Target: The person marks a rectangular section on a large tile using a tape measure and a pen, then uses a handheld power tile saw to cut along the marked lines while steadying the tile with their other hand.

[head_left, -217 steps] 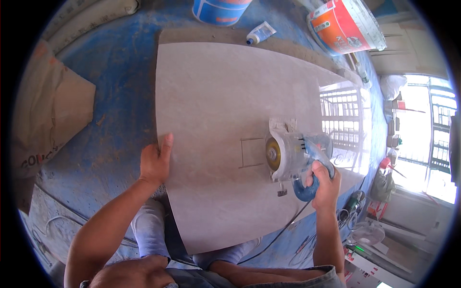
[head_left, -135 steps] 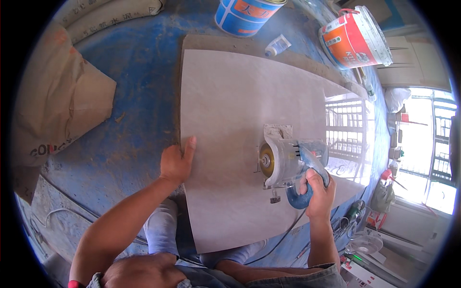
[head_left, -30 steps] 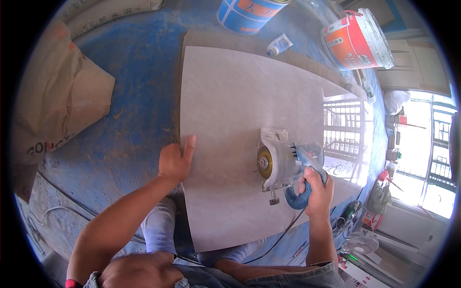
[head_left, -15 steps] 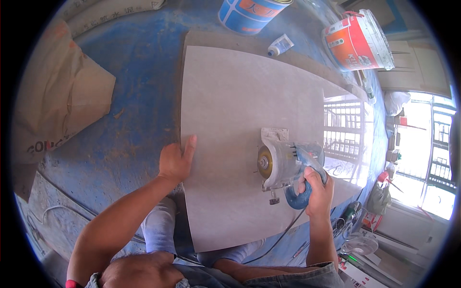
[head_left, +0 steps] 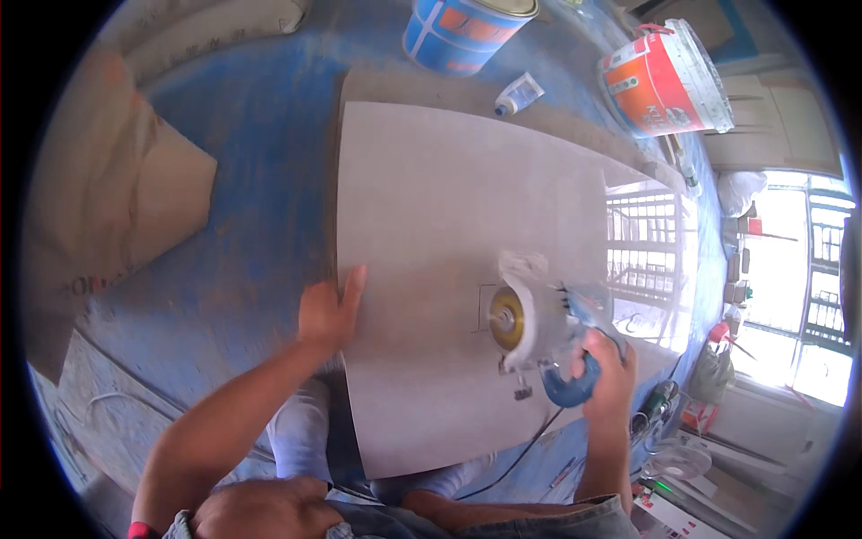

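Disc cutter (head_left: 557, 323) over pale glossy tile (head_left: 431, 198), in right hand (head_left: 609, 373), fingers wrapped round blue handle (head_left: 567, 392). Blade (head_left: 505, 320) left of those fingers, beside dark marked outline (head_left: 479, 310). Left hand (head_left: 328, 314): thumb spread, on tile's left edge; can't tell if fingers grip underneath. Beyond both hands' fingers: tube (head_left: 520, 94), blue tin (head_left: 462, 40), bucket (head_left: 664, 81).

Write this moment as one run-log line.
left hand: at left edge of slab; right hand: gripping power saw; blade: right of dark line; tube: beyond slab
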Available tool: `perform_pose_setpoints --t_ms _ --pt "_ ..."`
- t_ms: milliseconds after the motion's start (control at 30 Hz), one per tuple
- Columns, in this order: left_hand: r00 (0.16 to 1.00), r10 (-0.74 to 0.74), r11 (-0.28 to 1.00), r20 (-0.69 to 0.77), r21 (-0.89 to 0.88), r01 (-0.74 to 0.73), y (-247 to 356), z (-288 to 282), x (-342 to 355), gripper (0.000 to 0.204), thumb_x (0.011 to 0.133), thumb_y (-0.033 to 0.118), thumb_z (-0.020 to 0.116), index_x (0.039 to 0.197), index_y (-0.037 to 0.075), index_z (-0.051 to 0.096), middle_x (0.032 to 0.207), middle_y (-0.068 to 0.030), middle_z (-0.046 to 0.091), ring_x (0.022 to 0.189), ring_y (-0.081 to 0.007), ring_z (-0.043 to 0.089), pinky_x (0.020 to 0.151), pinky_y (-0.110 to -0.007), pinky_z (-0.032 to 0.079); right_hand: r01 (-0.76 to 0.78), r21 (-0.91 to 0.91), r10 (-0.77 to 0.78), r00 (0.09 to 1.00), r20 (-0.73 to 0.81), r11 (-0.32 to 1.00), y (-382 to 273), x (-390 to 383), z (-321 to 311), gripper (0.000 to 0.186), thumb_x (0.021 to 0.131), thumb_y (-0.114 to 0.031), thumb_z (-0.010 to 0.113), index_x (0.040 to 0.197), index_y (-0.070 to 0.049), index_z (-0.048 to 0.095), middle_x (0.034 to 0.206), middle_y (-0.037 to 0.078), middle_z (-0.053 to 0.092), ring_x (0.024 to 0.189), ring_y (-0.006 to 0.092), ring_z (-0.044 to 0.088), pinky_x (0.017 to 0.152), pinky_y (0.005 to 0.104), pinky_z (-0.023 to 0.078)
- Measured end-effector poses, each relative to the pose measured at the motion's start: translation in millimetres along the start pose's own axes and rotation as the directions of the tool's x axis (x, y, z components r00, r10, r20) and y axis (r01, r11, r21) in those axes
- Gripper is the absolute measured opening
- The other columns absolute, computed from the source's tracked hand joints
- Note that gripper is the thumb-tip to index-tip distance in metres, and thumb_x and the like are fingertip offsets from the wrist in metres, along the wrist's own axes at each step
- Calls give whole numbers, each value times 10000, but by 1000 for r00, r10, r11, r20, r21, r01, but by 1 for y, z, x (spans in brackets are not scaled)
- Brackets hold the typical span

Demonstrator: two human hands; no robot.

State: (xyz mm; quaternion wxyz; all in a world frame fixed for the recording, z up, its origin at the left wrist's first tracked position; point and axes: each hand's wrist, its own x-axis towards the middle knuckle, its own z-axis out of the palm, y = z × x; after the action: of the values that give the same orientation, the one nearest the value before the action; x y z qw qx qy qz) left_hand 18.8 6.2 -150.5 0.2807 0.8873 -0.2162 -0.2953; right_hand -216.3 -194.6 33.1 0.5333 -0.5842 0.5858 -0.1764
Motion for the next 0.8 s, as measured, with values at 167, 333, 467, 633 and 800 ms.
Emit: perform_pose_setpoints --t_ms 167,333,467,633,800 --pt "989 -54 995 135 -82 65 -3 -1 2 727 989 618 388 784 -39 622 691 -271 576 695 -434 601 650 -484 456 -40 354 66 996 -59 934 -20 -14 -62 239 950 -258 574 881 -29 574 707 64 569 541 155 523 529 307 434" --pt "993 0 988 117 -156 18 -14 15 -1 577 1033 471 416 852 -45 598 766 -286 561 688 -278 520 681 -460 450 -72 636 226 960 -164 768 -40 -20 -128 266 989 -323 540 932 -64 554 729 56 561 545 169 518 540 333 460" --pt "998 -65 977 6 -205 65 -23 -4 -1 687 1016 548 404 1041 -94 646 967 -254 695 884 -386 663 817 -492 489 -195 702 396 908 -134 684 -60 -25 -149 305 985 -375 584 909 -82 547 743 45 564 612 157 534 583 349 475" --pt "885 -321 930 336 287 228 -18 -55 20 700 985 588 443 1089 -73 645 997 -277 687 924 -405 674 845 -489 508 -210 776 580 781 -233 595 -83 -74 -228 318 959 -404 643 869 -126 518 739 27 559 616 143 524 586 348 472" --pt "635 -417 836 651 549 -14 1 -142 -52 549 938 521 549 1056 -2 665 930 -217 712 871 -344 704 798 -459 555 -88 861 600 752 -273 501 -123 -169 -319 330 973 -435 609 805 -159 543 703 -34 559 609 118 539 550 330 469"
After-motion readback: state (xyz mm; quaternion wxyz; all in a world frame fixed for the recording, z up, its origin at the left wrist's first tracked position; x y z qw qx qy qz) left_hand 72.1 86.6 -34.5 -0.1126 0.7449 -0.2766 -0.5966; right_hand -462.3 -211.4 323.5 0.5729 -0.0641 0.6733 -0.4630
